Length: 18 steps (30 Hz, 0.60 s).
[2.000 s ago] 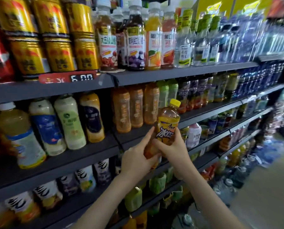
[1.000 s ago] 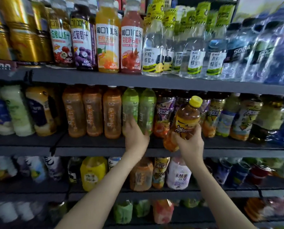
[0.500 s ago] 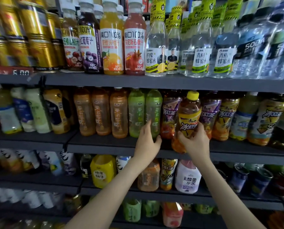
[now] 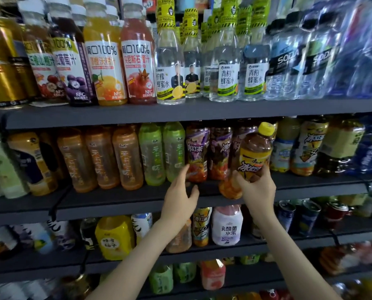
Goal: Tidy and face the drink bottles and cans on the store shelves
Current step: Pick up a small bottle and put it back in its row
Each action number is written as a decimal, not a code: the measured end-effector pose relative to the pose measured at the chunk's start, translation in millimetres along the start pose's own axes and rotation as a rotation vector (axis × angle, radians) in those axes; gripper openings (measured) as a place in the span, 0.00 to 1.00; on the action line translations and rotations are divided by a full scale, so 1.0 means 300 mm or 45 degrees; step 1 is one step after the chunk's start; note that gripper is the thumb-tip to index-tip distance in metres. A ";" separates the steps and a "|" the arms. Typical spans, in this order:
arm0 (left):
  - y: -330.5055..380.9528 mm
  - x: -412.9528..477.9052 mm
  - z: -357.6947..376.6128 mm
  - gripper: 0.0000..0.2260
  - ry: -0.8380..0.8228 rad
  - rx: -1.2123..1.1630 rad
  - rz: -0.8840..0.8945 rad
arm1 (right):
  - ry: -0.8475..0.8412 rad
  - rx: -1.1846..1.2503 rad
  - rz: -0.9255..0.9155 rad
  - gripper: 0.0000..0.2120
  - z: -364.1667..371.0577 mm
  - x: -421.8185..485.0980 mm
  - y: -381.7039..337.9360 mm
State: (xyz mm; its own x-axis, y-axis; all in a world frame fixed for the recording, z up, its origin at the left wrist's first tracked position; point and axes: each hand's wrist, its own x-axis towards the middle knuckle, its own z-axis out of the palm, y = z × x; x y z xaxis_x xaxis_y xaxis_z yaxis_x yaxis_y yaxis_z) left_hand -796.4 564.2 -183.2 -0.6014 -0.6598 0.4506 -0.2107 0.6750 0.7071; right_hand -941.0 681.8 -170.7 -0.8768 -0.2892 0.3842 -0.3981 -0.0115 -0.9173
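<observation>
Right hand (image 4: 258,190) holds the yellow-cap iced tea bottle (image 4: 254,152) centre-right of frame. Its fingers wrap the lower body. The bottle is tilted, cap to the upper right, base just over the middle shelf (image 4: 115,204) edge. Left hand (image 4: 178,198) at centre: fingers spread wide, holding nothing, beside the purple-label bottles (image 4: 197,152). Looks like full PET, so fairly heavy, walls flex slightly, film label slick. Best grip is mid-body, not the cap.

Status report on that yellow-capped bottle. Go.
Right grip holds the yellow-capped bottle, tilted, at the middle shelf front. Left grip open, holding nothing. Purple-label bottles directly behind it.
</observation>
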 end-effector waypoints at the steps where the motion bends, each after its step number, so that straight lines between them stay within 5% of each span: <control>1: 0.004 0.003 0.016 0.27 -0.028 -0.012 0.018 | 0.026 -0.004 0.010 0.21 -0.017 0.006 0.001; 13: 0.185 0.096 0.341 0.26 -0.231 -0.069 0.166 | 0.259 -0.085 0.040 0.20 -0.310 0.135 0.104; 18: 0.282 0.112 0.503 0.25 -0.133 -0.022 0.085 | 0.224 -0.059 0.020 0.17 -0.449 0.240 0.180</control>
State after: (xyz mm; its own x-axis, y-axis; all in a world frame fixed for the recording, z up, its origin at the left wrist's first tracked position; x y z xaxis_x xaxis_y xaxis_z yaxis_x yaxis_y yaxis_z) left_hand -950.7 648.9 -190.4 -0.6907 -0.5752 0.4382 -0.1550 0.7097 0.6872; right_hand -1062.0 789.4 -178.5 -0.9149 -0.1173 0.3863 -0.3927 0.0369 -0.9189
